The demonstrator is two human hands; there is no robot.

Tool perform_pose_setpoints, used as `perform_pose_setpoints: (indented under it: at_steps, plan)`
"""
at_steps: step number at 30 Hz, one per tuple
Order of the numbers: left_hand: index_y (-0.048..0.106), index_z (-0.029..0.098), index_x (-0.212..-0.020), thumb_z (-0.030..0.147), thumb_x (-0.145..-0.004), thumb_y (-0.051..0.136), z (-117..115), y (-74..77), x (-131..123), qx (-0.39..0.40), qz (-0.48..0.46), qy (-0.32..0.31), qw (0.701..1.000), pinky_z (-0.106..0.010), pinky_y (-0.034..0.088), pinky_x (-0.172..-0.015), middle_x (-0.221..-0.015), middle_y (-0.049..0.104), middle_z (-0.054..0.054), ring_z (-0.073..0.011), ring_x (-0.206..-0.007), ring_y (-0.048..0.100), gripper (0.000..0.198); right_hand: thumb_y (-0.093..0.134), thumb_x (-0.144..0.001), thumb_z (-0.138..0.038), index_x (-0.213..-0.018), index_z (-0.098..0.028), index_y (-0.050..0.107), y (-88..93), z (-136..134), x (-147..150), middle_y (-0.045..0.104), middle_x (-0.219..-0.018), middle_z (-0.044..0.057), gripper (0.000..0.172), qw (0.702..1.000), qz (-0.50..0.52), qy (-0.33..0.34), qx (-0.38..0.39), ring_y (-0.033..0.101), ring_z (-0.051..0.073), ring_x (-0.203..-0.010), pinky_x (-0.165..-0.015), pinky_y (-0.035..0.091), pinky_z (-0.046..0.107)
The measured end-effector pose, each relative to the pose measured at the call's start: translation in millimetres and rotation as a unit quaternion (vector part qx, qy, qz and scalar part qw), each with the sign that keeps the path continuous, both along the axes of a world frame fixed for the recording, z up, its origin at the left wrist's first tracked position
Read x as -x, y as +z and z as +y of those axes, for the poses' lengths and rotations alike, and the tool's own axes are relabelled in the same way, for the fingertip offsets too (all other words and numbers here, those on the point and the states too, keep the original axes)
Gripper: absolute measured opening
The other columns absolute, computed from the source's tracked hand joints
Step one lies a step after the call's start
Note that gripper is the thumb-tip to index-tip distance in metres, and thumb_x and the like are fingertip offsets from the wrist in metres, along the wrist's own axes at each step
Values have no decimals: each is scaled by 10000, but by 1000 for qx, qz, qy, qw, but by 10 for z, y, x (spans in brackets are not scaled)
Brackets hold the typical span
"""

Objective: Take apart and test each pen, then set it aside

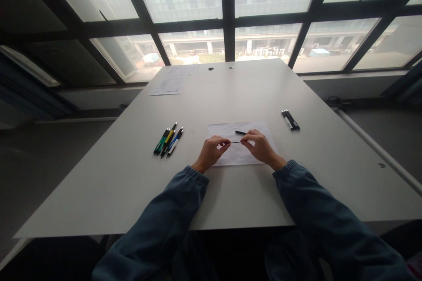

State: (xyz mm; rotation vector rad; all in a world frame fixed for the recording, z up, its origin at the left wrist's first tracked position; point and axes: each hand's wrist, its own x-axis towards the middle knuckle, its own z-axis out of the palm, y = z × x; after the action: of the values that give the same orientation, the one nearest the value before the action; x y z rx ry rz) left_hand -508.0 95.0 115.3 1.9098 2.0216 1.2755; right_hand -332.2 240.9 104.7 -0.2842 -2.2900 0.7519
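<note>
Both of my hands hover over a white sheet of paper (231,131) in the middle of the grey table (132,175). My left hand (211,151) and my right hand (260,145) are closed, each pinching one end of a thin dark pen refill (235,142) held level between them. A short black pen part (240,132) lies on the sheet just beyond my fingers. Dark blue sleeves cover both forearms.
Several coloured pens (169,141) lie in a bunch to the left of the sheet. Black pens (290,119) lie together to the right. Printed papers (171,81) rest at the far left corner, near two round holes (211,68). Windows stand behind the table.
</note>
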Motion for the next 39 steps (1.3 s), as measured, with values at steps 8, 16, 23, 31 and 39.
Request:
perform_pose_setpoints:
  at_steps: [8,16,23,31,39]
  plan:
    - [728,197,-855,284,-861,629,-7,36,1,-13,-59,61,996,-274,494,-662,-797,715,-20,-139,-677,606,132,475,-974,-305,-1077,-207,701,-1,195,-70,669,-951,92,268,987,61,-149,20,578,253,-932,-881,461,429]
    - [746,185,-887,345,-846,640,-9,5,40,-20,-103,126,987,-254,485,-616,-810,735,-29,-138,-658,609,196,650,-859,-266,-973,-225,739,-295,383,-22,659,-948,97,150,976,-99,-189,-43,535,279,-934,-837,437,433]
    - [748,180,-890,320,-843,641,-10,0,86,-24,-102,144,984,-257,504,-646,-817,742,-32,-138,-673,621,182,671,-838,-188,-857,-234,727,-258,331,11,666,-903,66,74,974,-126,-183,-31,543,262,-930,-809,405,400]
    - [749,178,-880,330,-832,651,-20,25,107,-41,-111,170,978,-255,510,-645,-808,742,-35,-140,-670,627,187,602,-863,-195,-886,-219,705,-163,360,-89,664,-931,75,108,977,13,-214,23,553,266,-920,-846,423,429]
    - [739,190,-877,319,-842,639,-22,-1,103,-37,-86,163,982,-265,509,-665,-802,736,-24,-146,-675,626,166,591,-864,-191,-882,-225,701,-158,345,-82,657,-933,77,117,978,-2,-205,21,547,271,-921,-842,420,432]
